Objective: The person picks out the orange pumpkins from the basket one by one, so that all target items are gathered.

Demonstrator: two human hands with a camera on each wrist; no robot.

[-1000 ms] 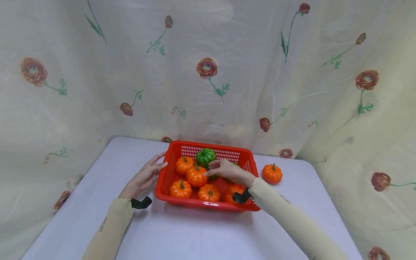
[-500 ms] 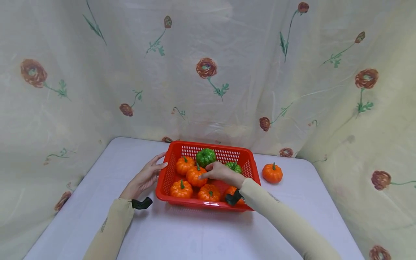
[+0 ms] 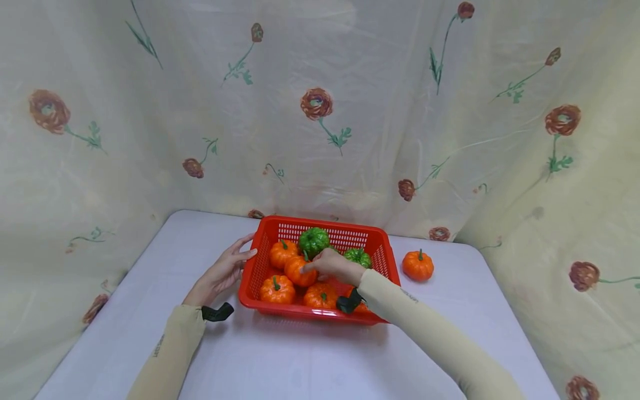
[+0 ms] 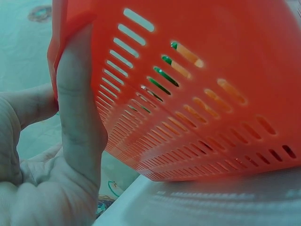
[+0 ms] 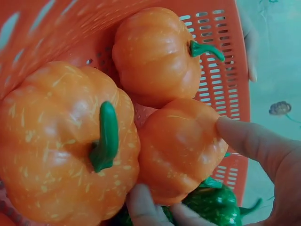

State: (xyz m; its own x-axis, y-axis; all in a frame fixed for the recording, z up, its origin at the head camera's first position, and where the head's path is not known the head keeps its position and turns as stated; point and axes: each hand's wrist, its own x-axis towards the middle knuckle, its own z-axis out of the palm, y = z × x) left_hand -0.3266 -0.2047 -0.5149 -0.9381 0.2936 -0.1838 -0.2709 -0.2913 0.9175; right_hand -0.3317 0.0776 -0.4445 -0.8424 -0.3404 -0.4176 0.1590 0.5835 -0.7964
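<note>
At the lower centre of the head view, a red plastic basket (image 3: 300, 312) with slotted walls is resting on a pale table (image 3: 270, 361). Inside its left-centre part, the right hand (image 3: 334, 264) is gripping a central orange pumpkin (image 3: 294, 271); in the right wrist view the thumb is pressing that pumpkin's right side while fingertips (image 5: 143, 202) are bearing on its lower edge. At the basket's left end, the left hand (image 3: 227, 270) is touching the rim with digits extended; the left wrist view is showing one digit lying straight along the outer wall at the rim.

Around the gripped item, an upper-left pumpkin (image 3: 283, 253), a lower-left pumpkin (image 3: 277, 289) and a lower-middle pumpkin (image 3: 320, 296), all orange, are sitting in the basket. Near the basket's lower right, a further orange pumpkin (image 3: 362, 306) is lying partly hidden by the right sleeve (image 3: 400, 305) and a black wrist device (image 3: 348, 300). Two green pumpkins are also occupying the basket: an upper-centre green pumpkin (image 3: 313, 241) and a right-hand green pumpkin (image 3: 358, 256). Right of the basket, a separate orange pumpkin (image 3: 418, 266) is standing upright on the table. Behind, a floral curtain (image 3: 350, 183) is filling the upper frame.
</note>
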